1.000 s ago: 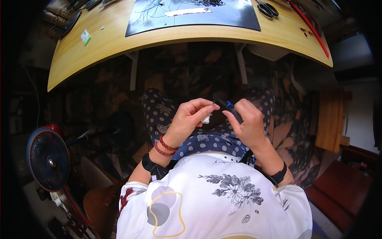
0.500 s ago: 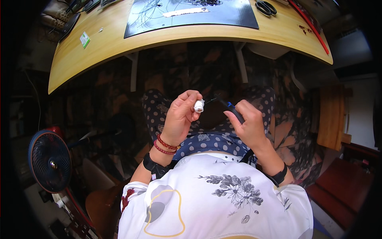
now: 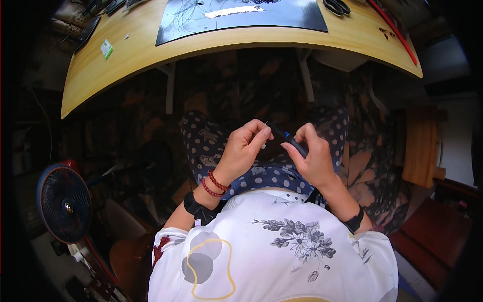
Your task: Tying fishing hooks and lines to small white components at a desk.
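Observation:
Over my lap, my left hand [image 3: 246,146] is closed, thumb pressed against fingertips in a pinch. Something thin seems to stick up at the pinch, too small to name. A small white wrapped bit [image 3: 263,145] shows beneath the fingers; whether it is wrapping on a finger or a separate piece I cannot tell. My right hand [image 3: 311,148] is wrapped round a slim black-handled tool [image 3: 297,145] with a blue mark. The tool slants up to the left, its dark tip at or right beside my left fingertips.
Ahead stands a wooden table [image 3: 115,75] with a dark mat [image 3: 282,22] bearing black strands and a white strip [image 3: 234,11]. Black-handled scissors [image 3: 337,7], a red bar [image 3: 395,32] and a green-white packet [image 3: 106,49] lie there too. A fan [image 3: 65,204] stands left.
My left hand has moved right and turned, so its fingertips meet the tool's tip and the white wrapped bit is mostly hidden. My right hand keeps its grip, nearly in place.

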Action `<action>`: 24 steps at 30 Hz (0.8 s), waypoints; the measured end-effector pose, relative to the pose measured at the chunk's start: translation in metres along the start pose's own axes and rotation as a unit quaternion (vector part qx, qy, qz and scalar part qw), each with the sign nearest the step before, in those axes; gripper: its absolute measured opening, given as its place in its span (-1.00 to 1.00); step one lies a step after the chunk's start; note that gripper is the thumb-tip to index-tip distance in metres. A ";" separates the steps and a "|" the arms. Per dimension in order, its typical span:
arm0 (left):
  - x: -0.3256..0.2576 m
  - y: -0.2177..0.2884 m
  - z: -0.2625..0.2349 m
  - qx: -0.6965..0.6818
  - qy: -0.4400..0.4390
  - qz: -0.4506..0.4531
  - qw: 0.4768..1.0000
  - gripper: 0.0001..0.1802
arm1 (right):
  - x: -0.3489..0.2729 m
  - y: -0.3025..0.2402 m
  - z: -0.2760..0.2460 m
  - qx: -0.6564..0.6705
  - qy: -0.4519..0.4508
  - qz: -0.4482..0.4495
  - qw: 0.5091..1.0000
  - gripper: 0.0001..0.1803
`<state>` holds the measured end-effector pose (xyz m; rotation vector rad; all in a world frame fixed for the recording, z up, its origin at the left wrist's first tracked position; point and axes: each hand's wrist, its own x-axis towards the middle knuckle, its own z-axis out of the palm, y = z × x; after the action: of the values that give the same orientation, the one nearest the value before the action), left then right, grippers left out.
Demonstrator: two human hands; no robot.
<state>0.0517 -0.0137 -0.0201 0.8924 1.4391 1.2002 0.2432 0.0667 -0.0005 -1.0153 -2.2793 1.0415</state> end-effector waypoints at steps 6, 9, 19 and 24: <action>-0.004 -0.003 0.008 -0.028 0.048 0.004 0.998 -0.77 | 0.000 0.002 0.016 0.102 0.058 -0.008 0.993 -0.79; -0.003 -0.004 0.015 -0.087 0.063 -0.020 0.994 -0.75 | -0.003 0.009 0.021 0.093 0.045 0.006 0.995 -0.80; -0.011 -0.011 0.024 -0.132 0.077 -0.070 0.986 -0.73 | -0.010 0.016 0.034 0.119 0.050 0.055 0.990 -0.79; -0.005 -0.019 0.028 -0.127 0.081 -0.050 0.987 -0.75 | -0.011 0.024 0.039 0.129 0.051 0.084 0.987 -0.78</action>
<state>0.0811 -0.0171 -0.0369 0.5525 1.4019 1.3690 0.2358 0.0511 -0.0446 -1.1368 -1.9431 1.2828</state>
